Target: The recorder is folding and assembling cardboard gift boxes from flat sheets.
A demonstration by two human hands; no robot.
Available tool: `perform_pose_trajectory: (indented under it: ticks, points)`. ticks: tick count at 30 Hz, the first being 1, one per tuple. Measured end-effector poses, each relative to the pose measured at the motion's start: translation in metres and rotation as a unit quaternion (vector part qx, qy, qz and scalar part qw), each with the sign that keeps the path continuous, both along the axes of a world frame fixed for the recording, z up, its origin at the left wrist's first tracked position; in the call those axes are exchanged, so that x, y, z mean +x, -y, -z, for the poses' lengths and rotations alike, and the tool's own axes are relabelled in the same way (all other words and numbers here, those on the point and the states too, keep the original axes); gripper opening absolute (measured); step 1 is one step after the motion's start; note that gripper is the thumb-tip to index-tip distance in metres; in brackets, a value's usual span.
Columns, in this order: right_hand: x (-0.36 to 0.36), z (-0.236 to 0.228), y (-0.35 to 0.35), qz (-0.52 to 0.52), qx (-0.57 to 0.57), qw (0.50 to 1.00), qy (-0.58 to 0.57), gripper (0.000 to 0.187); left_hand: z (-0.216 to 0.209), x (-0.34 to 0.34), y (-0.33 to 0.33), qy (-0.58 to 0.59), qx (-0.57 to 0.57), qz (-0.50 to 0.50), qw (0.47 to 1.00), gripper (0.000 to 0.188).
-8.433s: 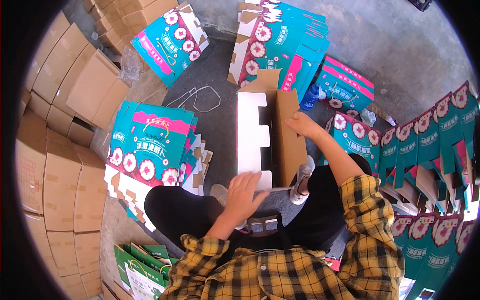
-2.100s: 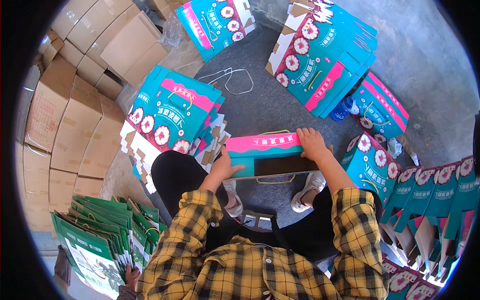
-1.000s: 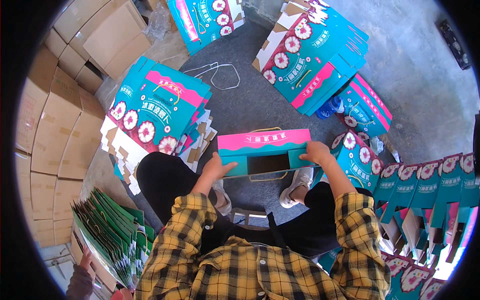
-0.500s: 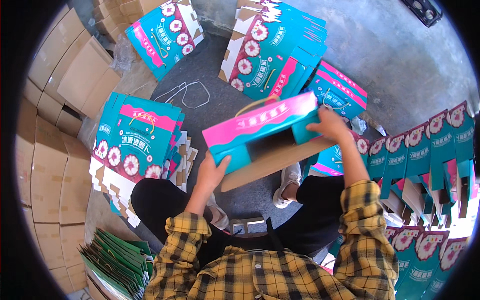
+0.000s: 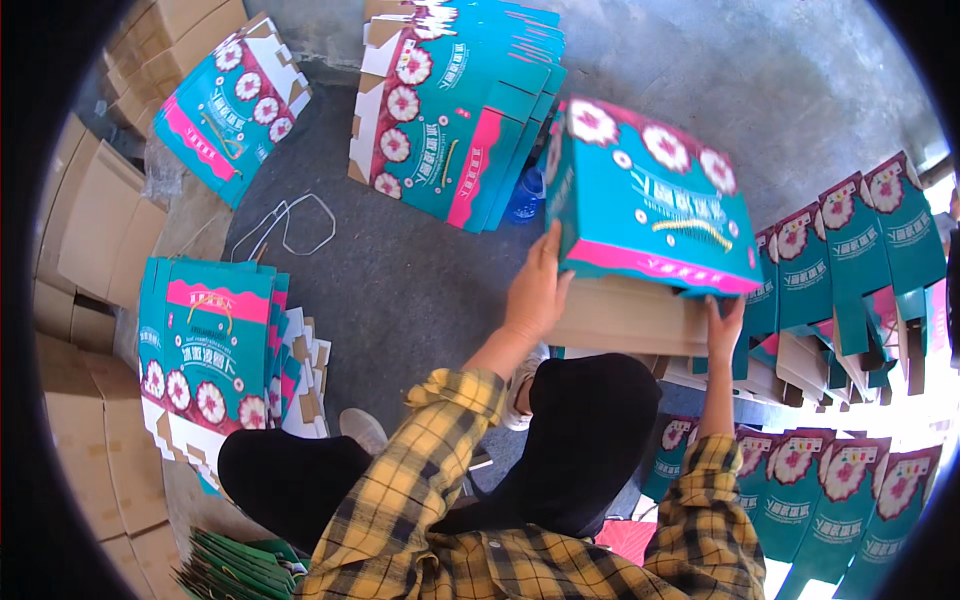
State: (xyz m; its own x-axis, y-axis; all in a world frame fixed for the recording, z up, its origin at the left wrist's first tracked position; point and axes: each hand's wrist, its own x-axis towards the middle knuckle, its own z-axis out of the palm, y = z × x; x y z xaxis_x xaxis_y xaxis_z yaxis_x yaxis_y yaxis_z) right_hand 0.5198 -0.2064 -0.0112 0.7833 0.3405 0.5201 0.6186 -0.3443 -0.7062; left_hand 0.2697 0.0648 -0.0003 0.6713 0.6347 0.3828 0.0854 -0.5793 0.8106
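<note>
The folded teal box (image 5: 650, 205) is held up between both hands, its long axis running left to right, the left hand (image 5: 537, 290) flat against its left end and the right hand (image 5: 722, 325) gripping under its right bottom edge.

The grey concrete floor (image 5: 400, 270) carries stacks of flat teal cartons (image 5: 455, 110), a white cord loop (image 5: 290, 225) and brown boxes (image 5: 95, 230).

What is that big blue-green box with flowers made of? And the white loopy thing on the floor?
The teal box held by the left hand and right hand looks like printed cardboard: its underside is plain brown and its faces have a slight sheen. The white loop on the floor seems to be thin cord or plastic strap; too small to tell.
</note>
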Motion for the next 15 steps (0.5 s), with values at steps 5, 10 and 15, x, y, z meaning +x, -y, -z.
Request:
perform_pose_trajectory:
  ticks: [5, 10, 15]
  points:
    - [-0.006, 0.120, 0.081, 0.100, -0.124, 0.970, -0.183, 0.048, 0.067, 0.028, 0.031, -0.215, -0.058, 0.078, 0.972, 0.077]
    - [0.013, 0.178, 0.115, 0.136, -0.102, 0.970, -0.173, 0.041, 0.102, 0.040, 0.053, -0.287, -0.111, 0.137, 0.941, 0.078]
    - [0.022, 0.162, 0.138, 0.289, -0.077, 0.924, -0.240, 0.050, 0.108, 0.069, 0.080, -0.312, -0.146, 0.181, 0.921, 0.080]
